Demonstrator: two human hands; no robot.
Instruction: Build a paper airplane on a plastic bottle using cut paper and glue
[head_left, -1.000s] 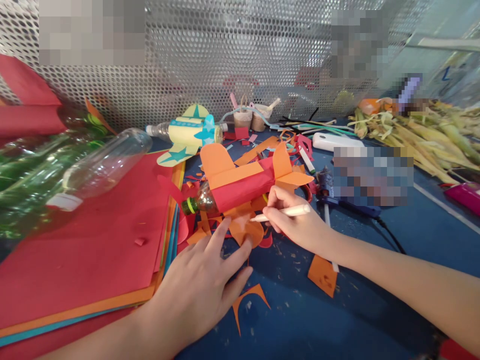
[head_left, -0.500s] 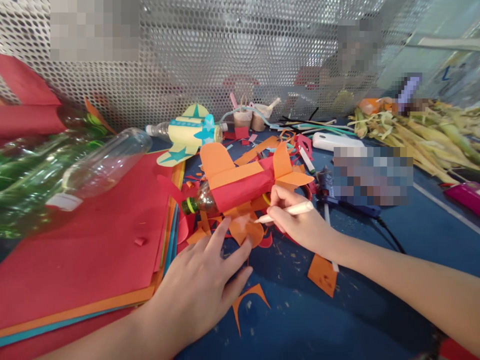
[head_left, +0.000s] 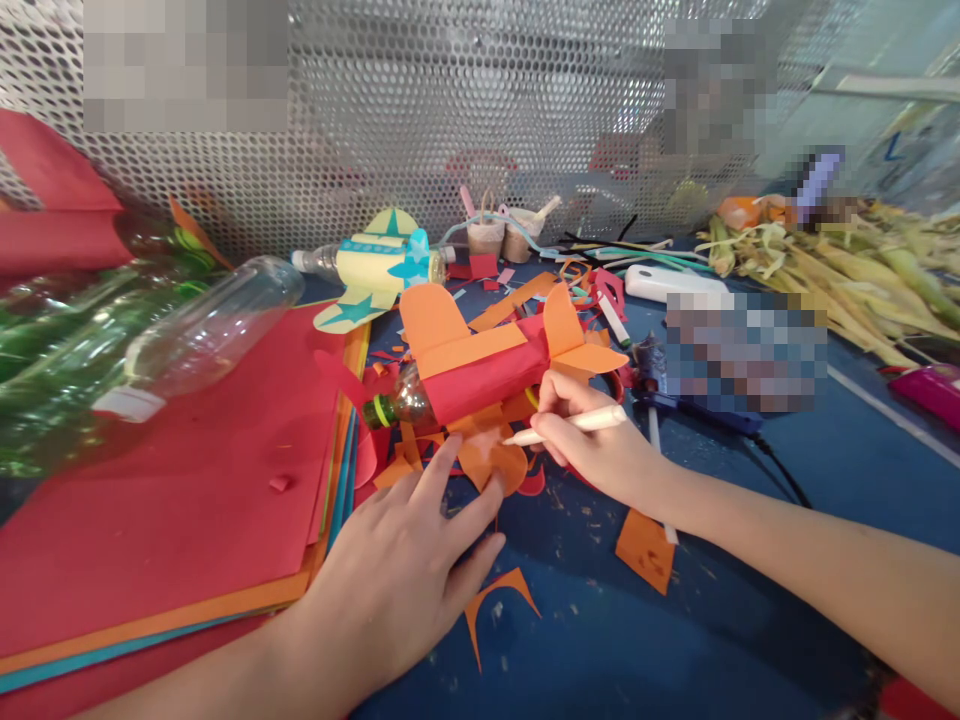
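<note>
A red and orange paper plane built on a plastic bottle lies in the middle of the blue table. My right hand is closed round a white pen, whose tip rests on an orange paper piece under the plane. My left hand lies flat with fingers spread, its fingertips pressing on that orange paper's near edge.
A stack of red, orange and blue paper sheets lies at the left with clear and green bottles on it. A yellow and teal bottle plane sits behind. Paper scraps, a glue gun, cups and corn husks crowd the right and back.
The pen tip has shifted very slightly on the orange paper. My left hand has stayed in place.
</note>
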